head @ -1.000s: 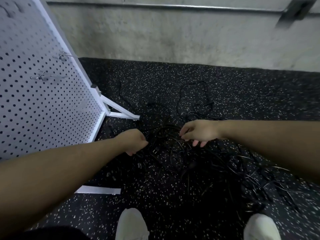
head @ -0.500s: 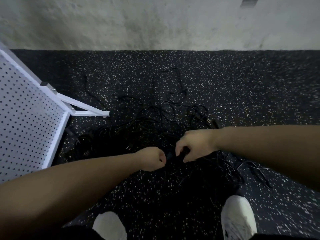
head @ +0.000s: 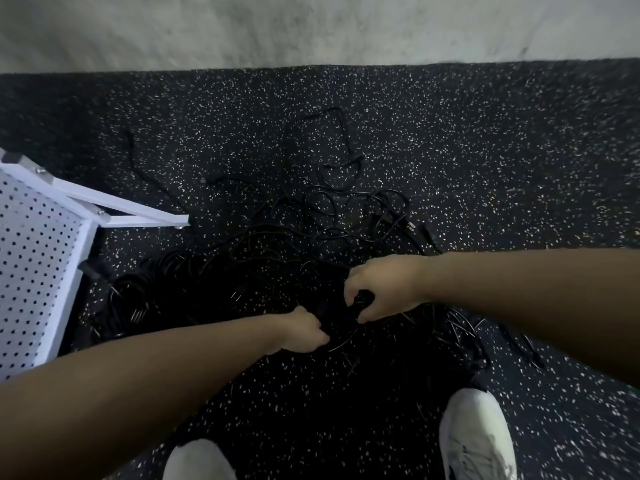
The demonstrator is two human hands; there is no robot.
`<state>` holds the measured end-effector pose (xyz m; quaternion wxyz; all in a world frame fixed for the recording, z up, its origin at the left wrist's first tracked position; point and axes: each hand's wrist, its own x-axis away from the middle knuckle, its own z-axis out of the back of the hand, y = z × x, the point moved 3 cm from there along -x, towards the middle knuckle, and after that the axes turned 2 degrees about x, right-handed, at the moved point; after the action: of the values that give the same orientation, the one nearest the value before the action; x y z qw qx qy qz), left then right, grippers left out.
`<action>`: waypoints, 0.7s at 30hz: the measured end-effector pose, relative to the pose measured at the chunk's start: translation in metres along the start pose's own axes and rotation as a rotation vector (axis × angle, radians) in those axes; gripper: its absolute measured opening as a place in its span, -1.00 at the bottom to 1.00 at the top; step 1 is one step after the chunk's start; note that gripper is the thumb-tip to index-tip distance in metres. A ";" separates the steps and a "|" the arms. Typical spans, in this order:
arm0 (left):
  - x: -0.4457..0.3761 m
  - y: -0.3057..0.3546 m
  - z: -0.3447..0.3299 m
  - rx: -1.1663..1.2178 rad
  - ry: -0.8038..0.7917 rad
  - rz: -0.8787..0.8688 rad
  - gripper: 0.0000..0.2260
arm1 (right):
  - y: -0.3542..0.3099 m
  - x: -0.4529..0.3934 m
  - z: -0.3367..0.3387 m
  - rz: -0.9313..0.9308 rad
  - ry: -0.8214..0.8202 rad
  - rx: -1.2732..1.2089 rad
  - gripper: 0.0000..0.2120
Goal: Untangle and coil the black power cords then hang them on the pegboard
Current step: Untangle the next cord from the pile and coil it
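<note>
A tangle of black power cords (head: 332, 223) sprawls over the dark speckled floor in the middle of the head view. My right hand (head: 384, 285) reaches into the tangle, its fingers and thumb curled round a black cord or plug. My left hand (head: 304, 329) is fisted just below and left of it, gripping a cord that runs out to the right. The two hands are a short gap apart. A white pegboard (head: 31, 265) stands at the left edge, only its lower corner showing.
The pegboard's white foot bar (head: 138, 216) juts onto the floor toward the cords. Loose plugs (head: 410, 226) lie at the tangle's right rim. My two white shoes (head: 474, 434) stand at the bottom. A pale concrete wall (head: 311, 26) closes off the far side.
Both hands dropped into the cord pile and closed on cords, coming nearer each other. My view tipped down and right, so most of the pegboard slid out of frame.
</note>
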<state>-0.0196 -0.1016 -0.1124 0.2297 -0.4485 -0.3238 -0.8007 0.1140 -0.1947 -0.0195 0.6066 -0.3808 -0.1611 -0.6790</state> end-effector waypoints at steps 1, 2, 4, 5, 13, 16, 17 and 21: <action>0.003 0.002 0.003 0.082 0.021 0.003 -0.58 | 0.000 0.001 0.000 -0.003 0.004 0.024 -0.63; 0.009 0.004 0.008 0.176 0.044 -0.002 -0.60 | -0.001 0.002 0.000 -0.005 0.011 0.055 -0.63; 0.026 0.008 0.019 0.372 0.105 -0.034 -0.64 | -0.004 0.006 0.003 -0.006 0.044 0.116 -0.64; 0.037 0.010 0.025 0.462 0.138 -0.060 -0.66 | -0.006 0.009 0.006 -0.010 0.067 0.130 -0.65; 0.148 0.042 0.089 0.920 0.328 -0.375 -0.65 | -0.033 0.051 0.049 -0.101 0.199 -0.067 -0.62; 0.200 0.059 0.122 1.093 0.430 -0.527 -0.68 | -0.054 0.074 0.074 -0.129 0.181 -0.367 -0.58; 0.217 0.064 0.131 1.148 0.454 -0.576 -0.69 | -0.061 0.081 0.083 -0.113 0.230 -0.464 -0.62; 0.268 0.076 0.160 1.345 0.563 -0.697 -0.67 | -0.079 0.111 0.116 -0.028 0.526 -0.853 -0.78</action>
<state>-0.0106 -0.0587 0.2059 0.2606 0.1309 -0.7875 -0.5429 0.0791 -0.1769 0.1551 0.4079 -0.4087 0.2840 -0.7655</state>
